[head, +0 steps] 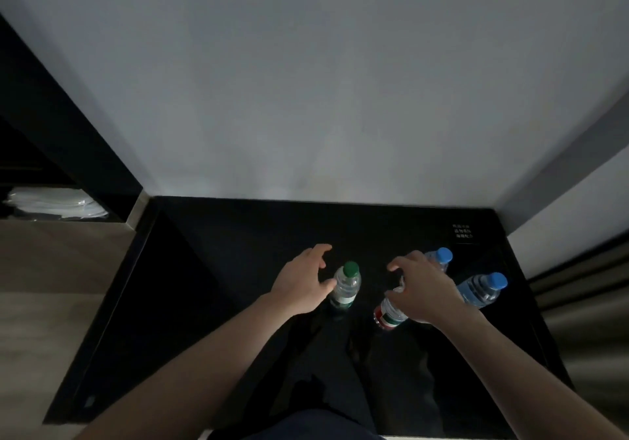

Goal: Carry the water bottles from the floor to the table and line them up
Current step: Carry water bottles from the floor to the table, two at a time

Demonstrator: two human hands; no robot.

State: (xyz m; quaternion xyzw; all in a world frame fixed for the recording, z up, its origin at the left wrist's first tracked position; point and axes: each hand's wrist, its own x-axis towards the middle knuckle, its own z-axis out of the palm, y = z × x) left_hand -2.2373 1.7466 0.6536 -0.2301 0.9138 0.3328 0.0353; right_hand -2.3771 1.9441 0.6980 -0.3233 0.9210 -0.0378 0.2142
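Observation:
Several clear water bottles stand on a glossy black table. My left hand is open with fingers spread, its thumb just touching the side of a green-capped bottle. My right hand is cupped over the top of a bottle with a red and green label, hiding its cap. Two blue-capped bottles stand to the right: one partly behind my right hand, the other just past my wrist.
A grey wall rises behind the table. A dark shelf at the left holds a stack of white items. Wood flooring lies to the left, and a metallic surface to the right. Small white printing marks the table's far right corner.

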